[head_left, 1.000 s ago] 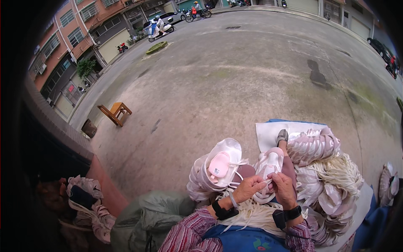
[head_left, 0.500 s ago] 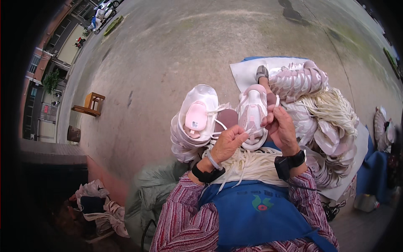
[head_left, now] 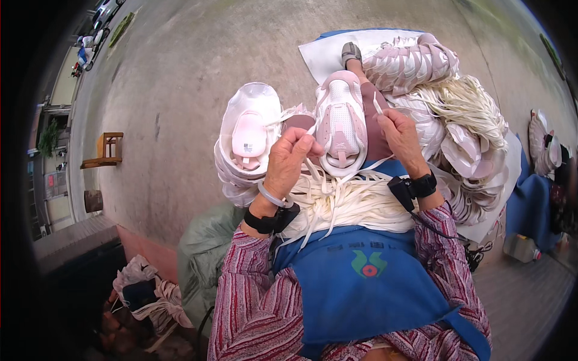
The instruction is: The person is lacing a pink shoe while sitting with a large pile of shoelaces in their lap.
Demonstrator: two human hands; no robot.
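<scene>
Pinching a flat white lace end (head_left: 377,103) upright between finger and thumb, the bare right hand (head_left: 402,138) sits right of a pink-and-white mesh shoe upper (head_left: 342,117); the bare left hand (head_left: 288,159) pinches another stretch of white lace (head_left: 312,129) beside the upper's left edge. The upper lies between both hands, toe pointing away, beyond a heap of loose cream laces (head_left: 352,204)

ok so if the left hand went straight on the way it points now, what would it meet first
Most likely the pink-and-white shoe upper, up and to its right; depth is unclear, so the left hand might pass above it.
</scene>
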